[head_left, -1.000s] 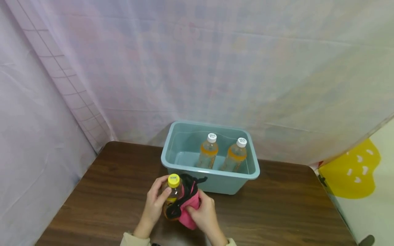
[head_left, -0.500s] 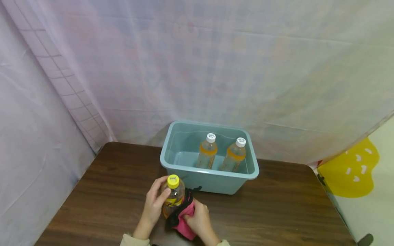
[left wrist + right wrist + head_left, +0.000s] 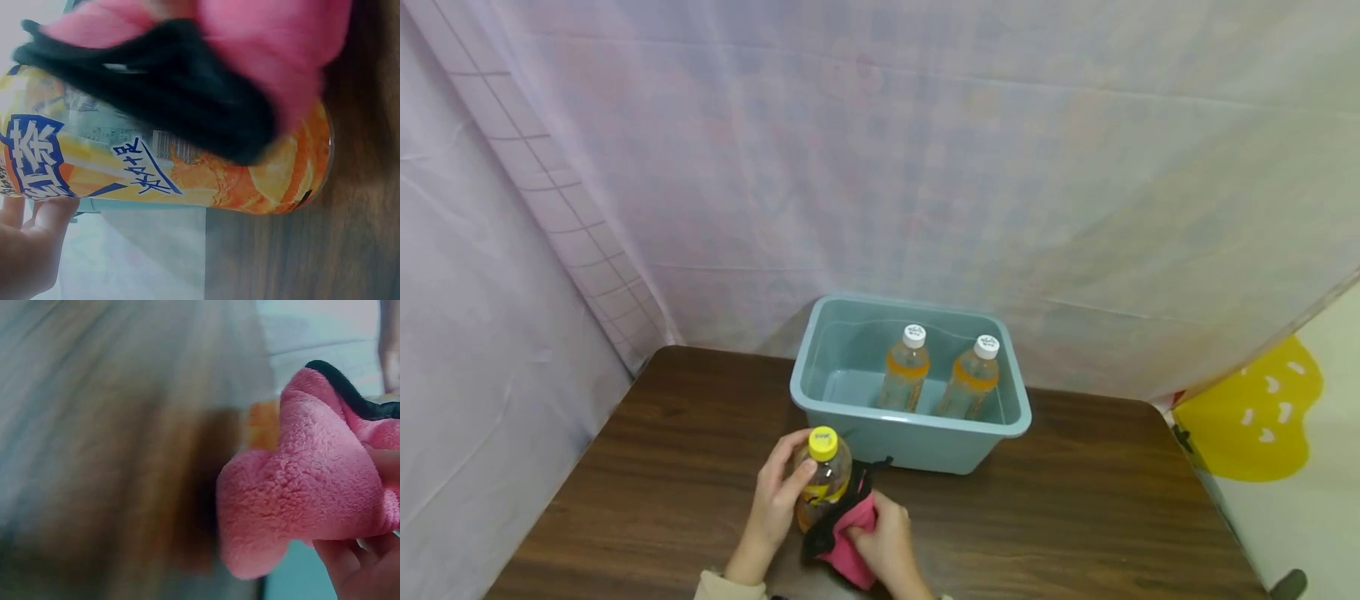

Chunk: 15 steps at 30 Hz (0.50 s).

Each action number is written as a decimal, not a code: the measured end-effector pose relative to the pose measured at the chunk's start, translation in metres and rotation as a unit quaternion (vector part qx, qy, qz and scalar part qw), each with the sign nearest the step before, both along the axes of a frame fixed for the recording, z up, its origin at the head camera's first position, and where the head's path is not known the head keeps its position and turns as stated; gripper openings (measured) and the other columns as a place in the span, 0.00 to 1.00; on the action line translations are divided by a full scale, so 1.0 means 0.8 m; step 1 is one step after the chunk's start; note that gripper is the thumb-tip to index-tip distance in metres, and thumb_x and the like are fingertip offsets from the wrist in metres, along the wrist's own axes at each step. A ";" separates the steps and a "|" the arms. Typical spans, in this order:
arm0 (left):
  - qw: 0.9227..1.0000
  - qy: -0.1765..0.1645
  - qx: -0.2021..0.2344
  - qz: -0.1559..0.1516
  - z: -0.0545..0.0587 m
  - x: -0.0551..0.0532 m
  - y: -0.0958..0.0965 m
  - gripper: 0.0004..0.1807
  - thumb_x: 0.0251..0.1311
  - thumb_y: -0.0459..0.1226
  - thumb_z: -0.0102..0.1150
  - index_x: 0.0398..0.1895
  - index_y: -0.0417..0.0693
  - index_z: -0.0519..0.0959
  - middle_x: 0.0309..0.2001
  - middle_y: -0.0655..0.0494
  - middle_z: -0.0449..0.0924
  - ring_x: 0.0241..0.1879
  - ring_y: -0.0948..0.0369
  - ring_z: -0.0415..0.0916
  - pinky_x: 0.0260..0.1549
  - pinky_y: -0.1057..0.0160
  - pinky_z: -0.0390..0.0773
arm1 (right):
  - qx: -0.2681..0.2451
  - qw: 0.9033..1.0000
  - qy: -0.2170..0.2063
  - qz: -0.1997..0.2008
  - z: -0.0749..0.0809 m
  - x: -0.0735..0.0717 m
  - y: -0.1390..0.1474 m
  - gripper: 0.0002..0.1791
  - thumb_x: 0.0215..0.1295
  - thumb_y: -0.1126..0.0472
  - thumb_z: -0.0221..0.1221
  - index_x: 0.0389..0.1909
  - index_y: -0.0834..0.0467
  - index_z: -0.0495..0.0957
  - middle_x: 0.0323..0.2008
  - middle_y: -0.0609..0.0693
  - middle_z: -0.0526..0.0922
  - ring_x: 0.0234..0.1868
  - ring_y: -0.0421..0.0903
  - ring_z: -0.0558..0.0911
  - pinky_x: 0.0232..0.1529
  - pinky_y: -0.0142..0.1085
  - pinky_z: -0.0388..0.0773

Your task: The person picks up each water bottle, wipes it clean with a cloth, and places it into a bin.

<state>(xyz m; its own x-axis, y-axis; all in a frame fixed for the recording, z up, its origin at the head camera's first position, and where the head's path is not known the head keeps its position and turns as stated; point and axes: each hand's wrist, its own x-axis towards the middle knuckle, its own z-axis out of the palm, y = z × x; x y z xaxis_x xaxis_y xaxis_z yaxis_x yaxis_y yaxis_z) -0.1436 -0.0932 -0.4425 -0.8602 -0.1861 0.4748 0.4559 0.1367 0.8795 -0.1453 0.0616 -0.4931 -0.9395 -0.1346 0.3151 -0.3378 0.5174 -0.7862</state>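
In the head view my left hand grips the upper part of a plastic drink bottle with a yellow cap. The left wrist view shows its orange and yellow label with large characters, and wood at its base end. My right hand holds a bunched pink fleecy cloth with black edging against the bottle's lower right side. Up close in the right wrist view, fingers pinch the folded cloth. Part of the bottle's lower half is hidden behind the cloth.
A pale blue-green plastic bin stands just beyond my hands on the dark wooden table. Inside its right half are two white-capped bottles, one left and one right. A pale curtain hangs behind.
My right hand has moved the pink cloth down and slightly left along the bottle, uncovering more of its upper label. The left hand keeps its grip in nearly the same place.
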 end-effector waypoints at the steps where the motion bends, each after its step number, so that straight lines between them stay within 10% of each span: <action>1: 1.000 0.003 0.004 -0.002 0.000 0.000 0.000 0.15 0.54 0.26 0.51 0.47 0.35 0.74 0.43 0.47 0.76 0.45 0.69 0.70 0.47 0.72 0.67 | -0.015 1.000 0.013 -0.001 0.005 0.002 0.000 0.12 0.33 0.71 0.66 0.23 0.56 0.77 0.19 0.46 0.79 0.21 0.34 0.73 0.20 0.27 0.70; 8: 1.000 0.007 0.026 -0.015 -0.002 0.000 0.002 0.15 0.54 0.25 0.50 0.47 0.34 0.74 0.43 0.55 0.76 0.44 0.70 0.71 0.45 0.73 0.68 | -0.086 0.985 0.149 0.000 0.043 0.005 -0.002 0.17 0.28 0.75 0.66 0.22 0.54 0.76 0.19 0.41 0.75 0.20 0.31 0.68 0.20 0.22 0.67; 15: 1.000 0.011 0.021 -0.012 0.000 -0.001 -0.001 0.15 0.54 0.25 0.50 0.46 0.34 0.74 0.42 0.53 0.76 0.45 0.70 0.71 0.46 0.74 0.67 | -0.065 0.978 0.200 0.009 0.073 0.002 -0.004 0.17 0.29 0.72 0.68 0.24 0.53 0.78 0.21 0.40 0.76 0.22 0.31 0.70 0.22 0.22 0.67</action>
